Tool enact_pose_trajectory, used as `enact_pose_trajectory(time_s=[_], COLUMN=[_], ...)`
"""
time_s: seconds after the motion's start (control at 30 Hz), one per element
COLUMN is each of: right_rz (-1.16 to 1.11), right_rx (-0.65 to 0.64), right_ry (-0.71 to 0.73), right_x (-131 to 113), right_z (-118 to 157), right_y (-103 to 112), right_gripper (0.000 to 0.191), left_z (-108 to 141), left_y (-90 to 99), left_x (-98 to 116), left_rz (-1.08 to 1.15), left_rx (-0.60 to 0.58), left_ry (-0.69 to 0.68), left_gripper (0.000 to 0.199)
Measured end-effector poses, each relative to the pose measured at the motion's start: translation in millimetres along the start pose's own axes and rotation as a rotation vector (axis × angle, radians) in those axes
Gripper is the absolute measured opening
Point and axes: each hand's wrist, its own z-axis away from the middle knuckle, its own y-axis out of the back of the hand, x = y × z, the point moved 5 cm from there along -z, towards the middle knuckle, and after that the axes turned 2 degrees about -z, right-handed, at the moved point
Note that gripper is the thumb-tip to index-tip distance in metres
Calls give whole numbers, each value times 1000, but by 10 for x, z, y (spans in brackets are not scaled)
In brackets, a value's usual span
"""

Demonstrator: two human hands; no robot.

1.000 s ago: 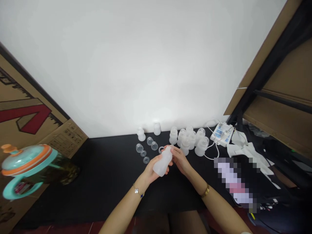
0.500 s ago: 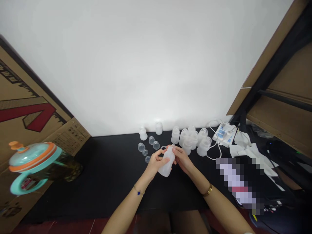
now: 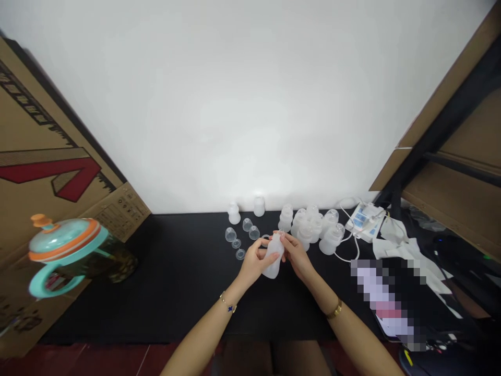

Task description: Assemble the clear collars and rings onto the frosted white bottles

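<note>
A frosted white baby bottle (image 3: 273,265) is tilted between my hands above the black table. My left hand (image 3: 253,262) is closed round its body, thumb along the side. My right hand (image 3: 296,254) pinches at its neck end, where the fingers partly hide a small clear part. A pale ring shape (image 3: 266,237) shows just behind my left fingers. To the left lie clear domed caps (image 3: 230,234) and two clear, flat round pieces (image 3: 240,254). Several capped bottles (image 3: 305,230) stand close together behind my right hand.
Two white bottles (image 3: 234,213) stand by the wall. A teal and orange lidded jug (image 3: 70,245) is at the left beside a cardboard box (image 3: 125,206). A white power strip (image 3: 366,222) with cables, white paper (image 3: 415,256) and a blurred-out phone-like object (image 3: 387,308) lie right.
The camera view has shifted slightly, so the whole scene sits a little further right. Both hands keep their hold on the bottle, which is tilted slightly differently.
</note>
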Motion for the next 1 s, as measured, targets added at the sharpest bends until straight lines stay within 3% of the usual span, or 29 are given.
enact_pose_trajectory(time_s=[0.27,0.4,0.67,1.0], right_rz=[-18,92,132,151], right_rx=[50,22,41,89], right_ry=[-10,8,-8,32], right_x=[-23,-23,-1,2], right_z=[-16,-4,-15,-41], right_y=[80,28,31,127], right_gripper=[43,40,46,43], left_z=[-68,-76,-77,-56], left_y=[167,222,192,207], left_x=[64,101,33,63], left_rz=[279,389,294,176], left_rx=[167,172,155,224], left_ry=[-21,-7,33,-51], left_gripper=[59,62,56,55])
